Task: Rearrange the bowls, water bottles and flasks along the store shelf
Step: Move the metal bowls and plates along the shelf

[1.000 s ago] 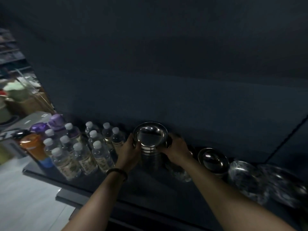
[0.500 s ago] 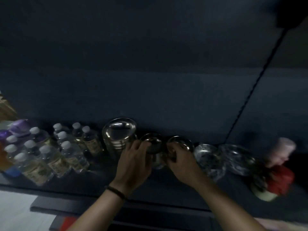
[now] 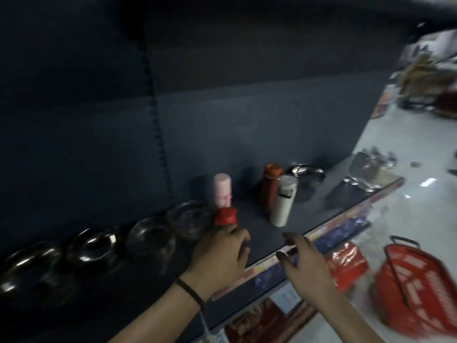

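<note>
Two hands reach over the dark shelf (image 3: 329,194). The left hand (image 3: 220,258), a dark band at its wrist, has its fingers curled round the lower part of a red flask (image 3: 225,216), whose cap stands up just beyond the knuckles; blur hides the exact hold. The right hand (image 3: 304,263) hangs over the shelf's front edge with loosely spread fingers, holding nothing.

Just behind the red flask stands a pink flask (image 3: 222,191), upright. Beyond the right hand, an orange-capped flask (image 3: 270,189) and a white flask (image 3: 283,201) stand side by side, both closed, so their contents cannot be seen. Farther off from them sits a steel bowl (image 3: 308,174), and past it, at the shelf's end, lies crumpled clear wrapping (image 3: 368,174).

Left of the left hand runs a row of bowls: two glass bowls (image 3: 189,219) (image 3: 150,238) nearest, then two shiny steel bowls (image 3: 92,246) (image 3: 27,266). Blur hides whether anything lies in them.

Below and right of the right hand, a red shopping basket (image 3: 415,283) sits on the pale floor, near red packets (image 3: 346,263) under the shelf.
</note>
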`<state>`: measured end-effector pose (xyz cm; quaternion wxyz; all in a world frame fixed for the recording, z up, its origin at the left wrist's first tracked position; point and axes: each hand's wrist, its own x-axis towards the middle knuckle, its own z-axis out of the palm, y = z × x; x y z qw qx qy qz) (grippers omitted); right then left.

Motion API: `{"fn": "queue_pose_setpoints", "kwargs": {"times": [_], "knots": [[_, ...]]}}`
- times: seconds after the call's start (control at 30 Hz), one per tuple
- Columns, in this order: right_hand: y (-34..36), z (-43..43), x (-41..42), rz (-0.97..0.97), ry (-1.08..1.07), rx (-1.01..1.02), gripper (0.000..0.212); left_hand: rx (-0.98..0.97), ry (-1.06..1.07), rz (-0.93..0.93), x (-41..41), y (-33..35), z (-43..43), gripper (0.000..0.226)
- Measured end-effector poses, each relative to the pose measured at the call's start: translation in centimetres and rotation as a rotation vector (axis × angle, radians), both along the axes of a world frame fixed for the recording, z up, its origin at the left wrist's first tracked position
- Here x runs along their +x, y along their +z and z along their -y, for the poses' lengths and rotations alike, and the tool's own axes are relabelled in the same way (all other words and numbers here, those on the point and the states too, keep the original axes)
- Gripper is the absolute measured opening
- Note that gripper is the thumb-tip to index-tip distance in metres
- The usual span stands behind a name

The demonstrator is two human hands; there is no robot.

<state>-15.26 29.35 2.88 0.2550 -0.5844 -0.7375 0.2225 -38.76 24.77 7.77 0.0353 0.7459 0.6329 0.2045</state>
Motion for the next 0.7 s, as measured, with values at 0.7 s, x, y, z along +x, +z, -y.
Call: {"fn": "queue_pose_setpoints", "kwargs": {"times": [0.7], "knots": [[-7.5, -36.4, 10.2, 0.324, 0.264, -0.304, 0.066, -0.160, 0.258, 0.012, 18.9, -4.2, -20.8, 0.022]]}}
